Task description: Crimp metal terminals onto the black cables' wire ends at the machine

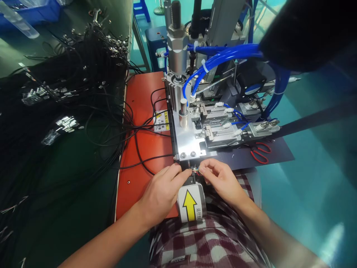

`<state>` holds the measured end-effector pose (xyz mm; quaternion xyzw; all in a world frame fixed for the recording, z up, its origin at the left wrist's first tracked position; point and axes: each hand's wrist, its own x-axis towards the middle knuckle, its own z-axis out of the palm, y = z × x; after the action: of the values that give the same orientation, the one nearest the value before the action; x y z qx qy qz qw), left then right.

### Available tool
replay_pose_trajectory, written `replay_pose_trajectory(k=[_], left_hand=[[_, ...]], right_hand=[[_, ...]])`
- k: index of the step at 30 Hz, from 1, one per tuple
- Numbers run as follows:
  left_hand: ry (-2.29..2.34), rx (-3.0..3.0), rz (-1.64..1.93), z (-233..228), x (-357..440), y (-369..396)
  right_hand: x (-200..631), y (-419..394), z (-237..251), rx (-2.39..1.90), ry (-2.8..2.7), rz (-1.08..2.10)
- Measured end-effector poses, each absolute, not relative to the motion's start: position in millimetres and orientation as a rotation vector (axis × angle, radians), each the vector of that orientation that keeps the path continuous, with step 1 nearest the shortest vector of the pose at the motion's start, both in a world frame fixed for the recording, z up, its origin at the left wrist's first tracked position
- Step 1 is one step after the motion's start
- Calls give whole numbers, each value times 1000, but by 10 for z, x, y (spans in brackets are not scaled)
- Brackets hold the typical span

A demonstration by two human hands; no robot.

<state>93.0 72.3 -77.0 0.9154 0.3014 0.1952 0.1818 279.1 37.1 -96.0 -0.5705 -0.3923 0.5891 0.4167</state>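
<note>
Thin coloured wires (195,169) at the end of a cable lie between my two hands, at the near end of the machine's metal plate (184,143). My left hand (164,188) rests over the machine's front edge, fingers closed round the cable end, most of which it hides. My right hand (221,180) pinches the wire tips between thumb and forefinger. Just below the fingertips is a white label (192,216) with a yellow arrow pointing away from me.
Black cables (145,160) run across the orange board (145,141) on the left. A large heap of cables (61,82) with metal connectors covers the left table. Pneumatic cylinders (220,134) and blue hoses (231,52) stand ahead. Red-handled scissors (260,152) lie on the right.
</note>
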Motion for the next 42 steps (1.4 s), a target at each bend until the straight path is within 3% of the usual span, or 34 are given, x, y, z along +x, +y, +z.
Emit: replay_pose_trajectory(k=[18, 29, 42], left_hand=[[870, 2609, 498, -784, 925, 709], [877, 2666, 482, -779, 934, 697], [862, 2719, 462, -785, 928, 698]], right_hand=[[2720, 290, -1064, -1466, -1076, 1234], [2709, 303, -1008, -1472, -928, 1438], [2736, 305, -1001, -1607, -1028, 1432]])
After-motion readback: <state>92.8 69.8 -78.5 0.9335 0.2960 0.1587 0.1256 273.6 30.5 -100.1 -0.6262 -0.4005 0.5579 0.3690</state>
